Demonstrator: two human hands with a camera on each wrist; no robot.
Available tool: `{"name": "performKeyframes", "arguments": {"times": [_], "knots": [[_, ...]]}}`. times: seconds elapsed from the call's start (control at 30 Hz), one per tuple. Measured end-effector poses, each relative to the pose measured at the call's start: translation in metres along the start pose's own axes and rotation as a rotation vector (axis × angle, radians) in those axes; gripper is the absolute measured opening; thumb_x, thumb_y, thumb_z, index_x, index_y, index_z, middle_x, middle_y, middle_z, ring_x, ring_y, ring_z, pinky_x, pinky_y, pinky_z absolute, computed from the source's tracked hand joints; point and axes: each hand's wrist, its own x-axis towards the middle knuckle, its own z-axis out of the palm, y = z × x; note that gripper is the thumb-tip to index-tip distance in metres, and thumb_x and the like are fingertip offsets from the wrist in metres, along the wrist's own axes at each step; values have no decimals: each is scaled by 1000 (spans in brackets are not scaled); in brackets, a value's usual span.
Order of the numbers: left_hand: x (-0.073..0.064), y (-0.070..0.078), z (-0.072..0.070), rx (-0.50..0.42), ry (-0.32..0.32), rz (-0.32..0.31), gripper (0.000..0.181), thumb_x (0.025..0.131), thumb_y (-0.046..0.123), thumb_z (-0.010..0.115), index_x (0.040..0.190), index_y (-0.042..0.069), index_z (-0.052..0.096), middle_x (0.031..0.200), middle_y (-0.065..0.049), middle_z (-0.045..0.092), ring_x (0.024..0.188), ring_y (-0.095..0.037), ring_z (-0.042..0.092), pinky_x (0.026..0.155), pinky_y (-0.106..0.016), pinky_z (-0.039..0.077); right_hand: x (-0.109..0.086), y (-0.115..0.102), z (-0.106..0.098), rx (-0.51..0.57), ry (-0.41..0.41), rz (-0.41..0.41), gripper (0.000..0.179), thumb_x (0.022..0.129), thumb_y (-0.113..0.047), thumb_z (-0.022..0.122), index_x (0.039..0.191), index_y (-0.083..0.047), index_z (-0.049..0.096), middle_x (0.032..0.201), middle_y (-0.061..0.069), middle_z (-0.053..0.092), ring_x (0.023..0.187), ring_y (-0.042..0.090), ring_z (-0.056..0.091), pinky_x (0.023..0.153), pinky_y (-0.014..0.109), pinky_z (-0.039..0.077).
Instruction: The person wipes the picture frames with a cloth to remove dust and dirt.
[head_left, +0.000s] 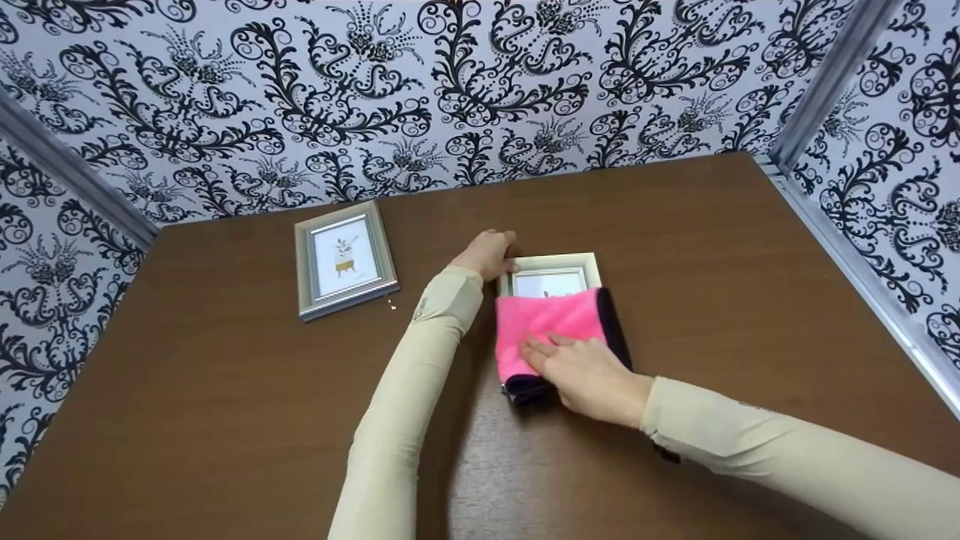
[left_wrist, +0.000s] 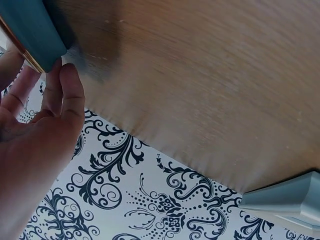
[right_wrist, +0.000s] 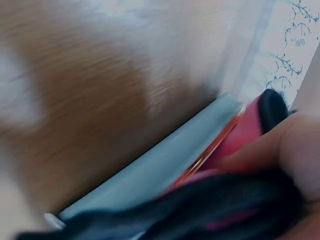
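Observation:
A light-coloured picture frame [head_left: 555,262] lies on the table, its lower part covered by a folded pink cloth [head_left: 555,315] with dark edging. My left hand [head_left: 486,253] grips this frame at its far left corner. In the left wrist view, the fingers [left_wrist: 72,92] of that hand bend against the frame's bluish side [left_wrist: 37,32]. On top of the cloth, my right hand [head_left: 589,375] presses with its fingers laid out. The right wrist view is blurred; the frame's side [right_wrist: 155,160] shows below the cloth [right_wrist: 245,130] there.
A second picture frame [head_left: 345,259], silvery with a plant drawing, lies to the left on the brown table [head_left: 225,397]. Small pale bits [head_left: 391,304] lie beside it. Patterned walls [head_left: 480,97] enclose the back and sides.

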Motion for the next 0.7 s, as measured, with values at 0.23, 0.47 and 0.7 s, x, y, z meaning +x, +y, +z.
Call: {"name": "performKeyframes", "arguments": {"times": [0.23, 0.47, 0.7], "knots": [[0, -1, 1, -16, 19, -19, 28, 87, 18, 71, 98, -4, 57, 97, -21, 64, 105, -36, 56, 92, -41, 44, -18, 21, -5, 72, 6, -250, 65, 72, 15, 63, 135, -2, 54, 135, 11, 56, 124, 31, 52, 96, 46, 46], [1, 0, 1, -30, 1, 12, 27, 88, 17, 71, 100, -5, 59, 97, -19, 64, 101, -35, 57, 90, -40, 45, -46, 33, -18, 6, -11, -135, 60, 69, 16, 65, 127, 3, 58, 127, 17, 60, 114, 35, 58, 92, 49, 47], [0, -2, 5, -51, 45, 45, 24, 86, 14, 72, 93, -4, 58, 93, -19, 64, 96, -35, 58, 87, -40, 45, -55, 29, -17, -126, 19, 55, 48, 72, 7, 71, 119, 9, 61, 113, 25, 64, 98, 41, 62, 68, 53, 54]]}}
